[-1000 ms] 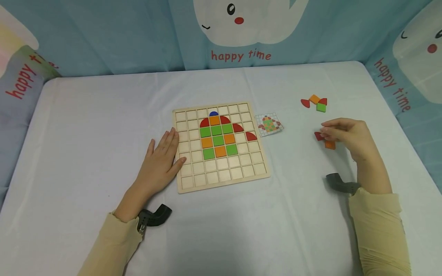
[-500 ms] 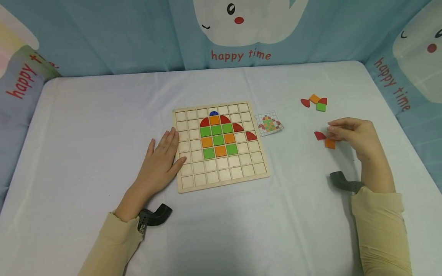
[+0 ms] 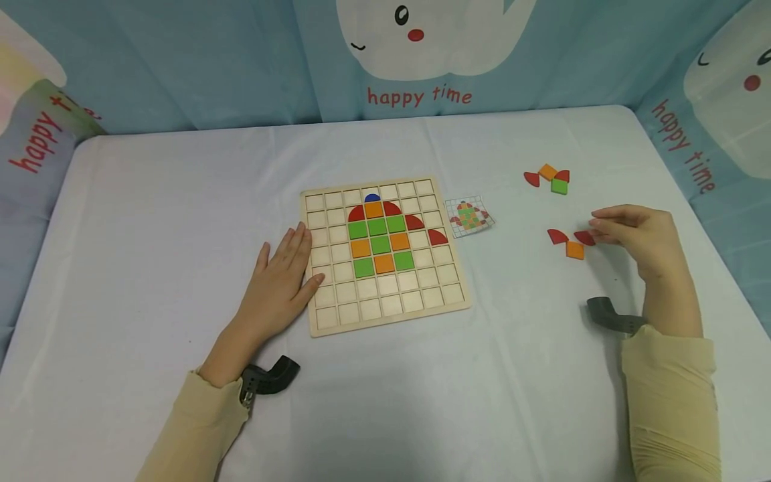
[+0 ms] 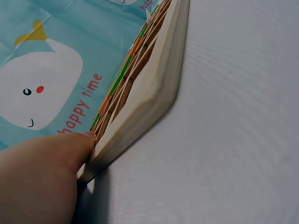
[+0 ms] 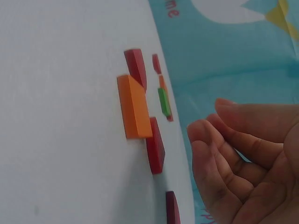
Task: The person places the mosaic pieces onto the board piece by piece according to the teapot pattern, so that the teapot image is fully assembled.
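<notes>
My left hand (image 3: pixel 274 288) lies flat along the left edge of a wooden grid board (image 3: pixel 346 304), with its thumb over the rim; in the left wrist view, the thumb (image 4: pixel 70 147) rests at the board's corner. On the board sit green and orange squares, red quarter-circles and a blue half-circle (image 3: pixel 373 198). My right hand (image 3: pixel 641 237) hovers at the right with loosely curved fingers, nothing between them. Beside its fingertips lie a red quarter-circle piece (image 3: pixel 583 237), another red piece (image 3: pixel 557 235) and an orange square (image 3: pixel 575 250). The right wrist view shows a further red piece (image 5: pixel 172 207).
A small pattern card (image 3: pixel 470 217) lies against the board's right side. Farther back at the right is a cluster with a green square (image 3: pixel 559 187), an orange square (image 3: pixel 547 172) and two red pieces. A blue printed curtain (image 3: pixel 241 60) closes off the table's far side.
My right hand has shifted to the right, away from the near pieces. A second red piece now shows beside its fingertips. My left hand and the board have stayed put.
</notes>
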The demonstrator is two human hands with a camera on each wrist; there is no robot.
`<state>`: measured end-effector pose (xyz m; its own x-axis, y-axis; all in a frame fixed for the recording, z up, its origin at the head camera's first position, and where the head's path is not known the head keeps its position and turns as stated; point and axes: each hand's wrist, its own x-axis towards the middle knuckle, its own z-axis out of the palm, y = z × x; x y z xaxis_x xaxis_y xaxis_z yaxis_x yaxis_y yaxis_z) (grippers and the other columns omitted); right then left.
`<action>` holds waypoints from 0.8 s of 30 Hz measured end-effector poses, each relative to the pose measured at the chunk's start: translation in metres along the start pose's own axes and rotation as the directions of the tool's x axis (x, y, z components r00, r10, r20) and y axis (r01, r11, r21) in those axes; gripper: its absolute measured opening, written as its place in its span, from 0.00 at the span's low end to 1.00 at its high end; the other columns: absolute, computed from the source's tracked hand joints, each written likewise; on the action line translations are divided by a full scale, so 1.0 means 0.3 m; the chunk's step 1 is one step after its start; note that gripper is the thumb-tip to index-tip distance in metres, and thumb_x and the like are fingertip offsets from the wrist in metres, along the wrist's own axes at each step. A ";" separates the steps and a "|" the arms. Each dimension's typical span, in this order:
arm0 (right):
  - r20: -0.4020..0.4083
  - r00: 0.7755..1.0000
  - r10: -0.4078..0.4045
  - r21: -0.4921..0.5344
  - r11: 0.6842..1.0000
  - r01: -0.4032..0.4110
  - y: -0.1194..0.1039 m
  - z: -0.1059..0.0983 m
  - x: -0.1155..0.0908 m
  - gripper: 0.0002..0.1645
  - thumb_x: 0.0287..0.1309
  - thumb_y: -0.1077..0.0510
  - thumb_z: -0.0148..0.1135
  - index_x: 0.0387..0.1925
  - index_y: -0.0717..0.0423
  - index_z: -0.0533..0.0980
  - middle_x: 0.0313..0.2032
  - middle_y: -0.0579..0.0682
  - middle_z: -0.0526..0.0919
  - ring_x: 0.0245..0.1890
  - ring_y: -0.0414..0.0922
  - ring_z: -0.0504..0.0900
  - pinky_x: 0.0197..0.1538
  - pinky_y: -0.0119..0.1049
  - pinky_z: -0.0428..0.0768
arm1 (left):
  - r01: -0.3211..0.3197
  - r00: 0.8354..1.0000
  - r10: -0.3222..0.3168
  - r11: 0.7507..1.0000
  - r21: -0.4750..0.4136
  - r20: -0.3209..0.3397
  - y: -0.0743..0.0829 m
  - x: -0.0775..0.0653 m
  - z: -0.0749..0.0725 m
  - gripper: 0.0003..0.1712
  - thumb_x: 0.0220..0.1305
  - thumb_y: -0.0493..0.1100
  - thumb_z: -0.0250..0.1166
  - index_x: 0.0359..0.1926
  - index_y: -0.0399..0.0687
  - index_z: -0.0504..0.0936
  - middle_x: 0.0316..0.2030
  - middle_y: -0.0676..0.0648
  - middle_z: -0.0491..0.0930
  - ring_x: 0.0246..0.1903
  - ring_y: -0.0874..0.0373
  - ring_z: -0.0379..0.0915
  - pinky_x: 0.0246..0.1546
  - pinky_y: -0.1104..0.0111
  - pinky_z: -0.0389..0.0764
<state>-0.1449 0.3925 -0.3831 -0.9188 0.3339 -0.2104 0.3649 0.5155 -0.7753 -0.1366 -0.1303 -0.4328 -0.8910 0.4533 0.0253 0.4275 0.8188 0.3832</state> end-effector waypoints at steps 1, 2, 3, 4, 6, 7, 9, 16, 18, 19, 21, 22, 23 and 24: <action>-0.010 1.000 0.013 -0.009 1.000 -0.013 0.001 -0.002 0.000 0.20 0.60 0.50 0.62 0.48 0.59 0.79 0.31 0.30 0.77 0.29 0.28 0.78 0.35 0.16 0.74 | 0.000 1.000 0.000 1.000 0.000 0.000 0.000 0.000 0.000 0.42 0.71 0.54 0.49 0.73 0.35 0.43 0.73 0.39 0.40 0.72 0.46 0.35 0.66 0.46 0.33; -0.019 0.999 0.027 -0.013 1.000 -0.028 0.002 -0.005 0.001 0.21 0.60 0.49 0.62 0.48 0.59 0.79 0.31 0.29 0.77 0.29 0.28 0.78 0.34 0.15 0.74 | 0.001 1.000 -0.001 1.000 0.000 0.001 0.000 0.000 0.000 0.42 0.71 0.54 0.49 0.73 0.35 0.43 0.73 0.39 0.40 0.72 0.46 0.35 0.66 0.46 0.33; -0.018 1.000 0.025 -0.021 0.999 -0.025 0.002 -0.010 0.000 0.21 0.60 0.49 0.62 0.48 0.59 0.79 0.30 0.29 0.77 0.29 0.28 0.78 0.35 0.15 0.74 | 0.001 1.000 -0.001 1.000 0.000 0.001 0.000 -0.001 0.000 0.42 0.71 0.54 0.49 0.73 0.35 0.43 0.73 0.39 0.40 0.72 0.47 0.34 0.66 0.46 0.33; -0.023 0.999 0.034 -0.010 0.999 -0.034 0.002 -0.014 0.001 0.19 0.59 0.49 0.62 0.47 0.56 0.80 0.30 0.29 0.77 0.29 0.27 0.78 0.34 0.15 0.74 | 0.001 1.000 -0.001 1.000 0.000 0.001 0.000 0.000 0.000 0.42 0.71 0.54 0.49 0.73 0.35 0.43 0.73 0.39 0.40 0.72 0.47 0.34 0.66 0.46 0.33; -0.024 0.999 0.033 0.005 0.999 -0.033 0.005 -0.023 0.003 0.14 0.59 0.50 0.63 0.43 0.51 0.81 0.29 0.28 0.77 0.27 0.27 0.79 0.34 0.15 0.74 | 0.001 1.000 -0.001 1.000 -0.001 0.001 0.000 0.000 0.000 0.42 0.71 0.54 0.49 0.73 0.35 0.43 0.73 0.39 0.40 0.72 0.47 0.34 0.66 0.46 0.33; -0.025 0.999 0.038 0.019 0.999 -0.037 0.007 -0.027 0.005 0.11 0.59 0.50 0.63 0.41 0.48 0.82 0.29 0.28 0.77 0.27 0.27 0.79 0.34 0.15 0.74 | 0.001 1.000 -0.001 1.000 0.000 0.001 -0.001 0.000 0.000 0.42 0.71 0.54 0.49 0.73 0.35 0.43 0.73 0.39 0.40 0.72 0.47 0.34 0.66 0.46 0.33; -0.026 0.998 0.050 0.044 0.998 -0.049 0.019 -0.035 0.012 0.07 0.59 0.51 0.63 0.38 0.45 0.82 0.30 0.30 0.77 0.26 0.28 0.80 0.34 0.16 0.75 | 0.001 1.000 -0.001 1.000 0.001 0.002 -0.001 0.000 0.000 0.42 0.71 0.54 0.49 0.73 0.35 0.43 0.73 0.39 0.40 0.72 0.47 0.34 0.66 0.46 0.33; -0.040 0.993 0.111 0.167 0.980 -0.103 0.087 -0.072 0.047 0.09 0.54 0.52 0.68 0.36 0.49 0.84 0.32 0.37 0.78 0.27 0.30 0.82 0.37 0.22 0.78 | 0.000 1.000 0.000 1.000 -0.001 -0.003 -0.003 0.000 0.003 0.42 0.71 0.54 0.49 0.73 0.35 0.43 0.73 0.39 0.40 0.72 0.47 0.34 0.66 0.46 0.33; -0.056 0.986 0.160 0.144 0.978 -0.151 0.086 -0.076 0.041 0.09 0.54 0.48 0.67 0.37 0.44 0.83 0.32 0.35 0.77 0.27 0.28 0.81 0.55 0.33 0.73 | -0.001 1.000 0.001 1.000 -0.001 -0.003 -0.003 0.000 0.003 0.42 0.71 0.54 0.49 0.73 0.35 0.43 0.73 0.39 0.40 0.72 0.47 0.34 0.66 0.46 0.33; -0.062 0.982 0.180 0.115 0.978 -0.172 0.082 -0.077 0.036 0.10 0.55 0.46 0.66 0.38 0.43 0.82 0.32 0.33 0.76 0.26 0.27 0.80 0.62 0.42 0.66 | -0.001 1.000 0.001 1.000 0.000 -0.003 -0.003 0.000 0.004 0.42 0.71 0.54 0.49 0.73 0.35 0.43 0.73 0.39 0.40 0.72 0.47 0.34 0.66 0.46 0.33; -0.070 0.972 0.225 0.088 0.972 -0.219 0.070 -0.080 0.025 0.09 0.56 0.44 0.64 0.38 0.39 0.81 0.28 0.29 0.76 0.25 0.25 0.78 0.66 0.60 0.48 | -0.001 1.000 0.001 1.000 0.001 -0.004 -0.004 0.000 0.004 0.42 0.71 0.54 0.49 0.73 0.35 0.43 0.73 0.39 0.40 0.72 0.47 0.34 0.66 0.46 0.33; -0.072 0.967 0.246 0.068 0.968 -0.242 0.064 -0.082 0.019 0.08 0.57 0.43 0.63 0.37 0.37 0.79 0.27 0.27 0.75 0.25 0.24 0.77 0.63 0.66 0.40 | 0.000 1.000 0.000 1.000 0.000 -0.003 -0.004 0.000 0.004 0.42 0.71 0.54 0.49 0.73 0.35 0.43 0.73 0.39 0.40 0.72 0.47 0.34 0.66 0.46 0.33; -0.072 0.961 0.266 0.076 0.963 -0.260 0.061 -0.084 0.014 0.05 0.57 0.43 0.63 0.36 0.35 0.79 0.24 0.25 0.75 0.24 0.24 0.77 0.60 0.71 0.36 | 0.000 1.000 0.000 1.000 -0.001 -0.003 -0.004 0.000 0.004 0.42 0.71 0.54 0.49 0.73 0.35 0.43 0.73 0.39 0.40 0.72 0.47 0.34 0.66 0.46 0.33; -0.070 0.959 0.275 0.060 0.961 -0.271 0.059 -0.088 0.012 0.04 0.58 0.43 0.62 0.34 0.34 0.78 0.22 0.24 0.75 0.24 0.24 0.76 0.58 0.72 0.35 | 0.001 1.000 -0.001 1.000 -0.002 -0.003 -0.004 0.000 0.004 0.42 0.71 0.54 0.49 0.73 0.35 0.43 0.73 0.40 0.40 0.72 0.47 0.34 0.66 0.46 0.33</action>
<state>-0.1376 0.4235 -0.3819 -0.7701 0.5172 -0.3734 0.5907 0.3571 -0.7236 -0.1368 -0.1309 -0.4343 -0.8919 0.4514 0.0277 0.4263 0.8186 0.3849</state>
